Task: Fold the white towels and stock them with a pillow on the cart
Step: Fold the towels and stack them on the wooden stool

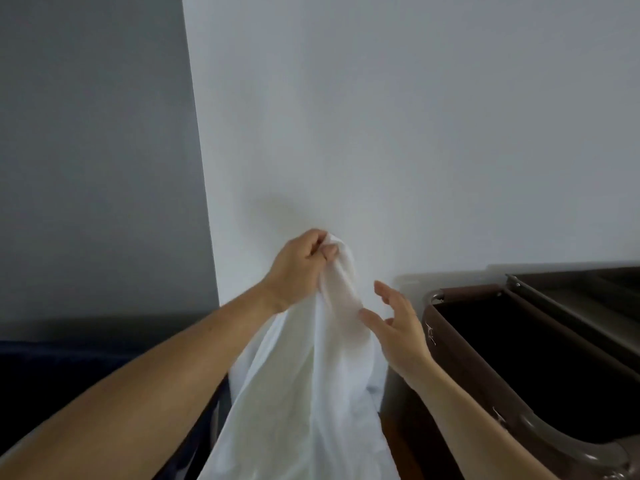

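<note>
A white towel (304,382) hangs bunched in the air in front of a white wall. My left hand (298,268) grips its top end, fingers and thumb curled round the cloth, and holds it up. My right hand (398,327) is just to the right of the towel, fingers spread and slightly bent; its thumb touches the cloth's side and it holds nothing. The cart (446,327) with a brown rim and a dark inside stands at the right. No pillow is in view.
A white wall (415,133) fills the view ahead, with a grey wall (97,168) to the left. A dark blue piece of furniture (69,365) sits low at the left. Brown floor shows between the towel and the cart.
</note>
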Available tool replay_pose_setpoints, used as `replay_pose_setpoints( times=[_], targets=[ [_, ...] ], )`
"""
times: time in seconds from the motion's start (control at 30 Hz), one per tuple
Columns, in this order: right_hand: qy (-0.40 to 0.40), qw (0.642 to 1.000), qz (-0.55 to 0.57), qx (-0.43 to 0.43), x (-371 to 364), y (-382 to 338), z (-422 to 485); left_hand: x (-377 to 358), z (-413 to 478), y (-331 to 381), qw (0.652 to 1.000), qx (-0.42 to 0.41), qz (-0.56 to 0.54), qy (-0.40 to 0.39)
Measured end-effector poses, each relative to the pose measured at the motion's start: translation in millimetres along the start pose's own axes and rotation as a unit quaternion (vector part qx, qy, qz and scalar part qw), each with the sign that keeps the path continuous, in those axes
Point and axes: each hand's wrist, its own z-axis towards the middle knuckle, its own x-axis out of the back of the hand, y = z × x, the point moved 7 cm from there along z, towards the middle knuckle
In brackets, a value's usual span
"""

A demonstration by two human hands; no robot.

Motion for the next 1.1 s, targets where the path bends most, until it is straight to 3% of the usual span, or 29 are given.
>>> replay_pose_setpoints(
  times=[0.07, 0.17, 0.3, 0.4, 0.6, 0.67, 0.8, 0.83, 1.03, 1.1],
  targets=[
    [0.001, 0.999, -0.028, 0.042, 12.0, -16.8, 11.9, 27.5, 27.7, 48.7, 0.99, -0.035, -0.135, 0.004],
    [0.003, 0.994, -0.022, 0.106, 31.5, -58.0, 25.8, 65.3, 62.6, 121.3, 0.944, -0.08, -0.32, 0.006],
    [0.06, 0.994, -0.012, 0.086, 50.7, -91.8, 36.5, 92.2, 92.2, 153.8, 0.905, -0.079, -0.415, 0.052],
    [0.081, 0.992, -0.084, 0.037, 53.5, -92.6, 31.2, 80.4, 99.4, 117.1, 0.925, -0.016, -0.368, 0.093],
    [-0.13, 0.965, -0.227, 0.005, 19.5, -36.3, -0.8, 45.6, 79.1, 18.1, 0.975, 0.084, -0.199, 0.054],
    [-0.131, 0.953, -0.27, 0.031, 12.6, -30.7, -11.1, 43.6, 70.4, 4.9, 0.97, 0.098, -0.214, 0.066],
    [-0.092, 0.897, -0.342, 0.264, -17.1, -47.8, -38.5, 49.5, 67.8, 3.0, 0.927, 0.106, -0.34, 0.117],
    [-0.095, 0.889, -0.346, 0.285, -23.0, -46.6, -42.1, 52.4, 68.3, 4.6, 0.919, 0.105, -0.361, 0.119],
    [-0.144, 0.849, -0.457, 0.222, -25.2, -23.8, -32.1, 67.3, 67.8, 22.8, 0.908, 0.053, -0.407, 0.083],
    [-0.168, 0.858, -0.431, 0.223, -26.1, -23.3, -31.7, 72.2, 66.4, 17.8, 0.911, 0.05, -0.4, 0.086]
  ],
)
